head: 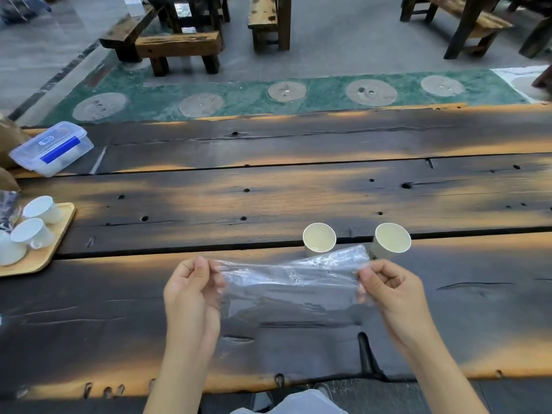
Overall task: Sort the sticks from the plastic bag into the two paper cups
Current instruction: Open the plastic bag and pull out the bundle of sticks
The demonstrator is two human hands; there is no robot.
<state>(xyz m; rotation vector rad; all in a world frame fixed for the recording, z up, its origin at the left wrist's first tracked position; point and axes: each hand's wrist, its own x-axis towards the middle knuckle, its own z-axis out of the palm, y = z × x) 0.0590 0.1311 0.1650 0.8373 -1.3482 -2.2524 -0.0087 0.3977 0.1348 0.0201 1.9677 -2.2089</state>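
Note:
A clear plastic bag (289, 282) is stretched flat between my two hands, just above the dark wooden table (268, 198). My left hand (191, 291) pinches its left edge and my right hand (391, 291) pinches its right edge. I cannot make out any sticks inside the bag. Two white paper cups stand upright just behind the bag: the left cup (319, 238) and the right cup (392, 239). Both look empty, and the bag's top edge hides their bases.
At the left edge a wooden tray (56, 237) holds several white ceramic cups (33, 233). A clear lidded plastic box (52, 147) with a blue label sits at the far left. Wooden benches (179, 49) stand on the floor beyond the table.

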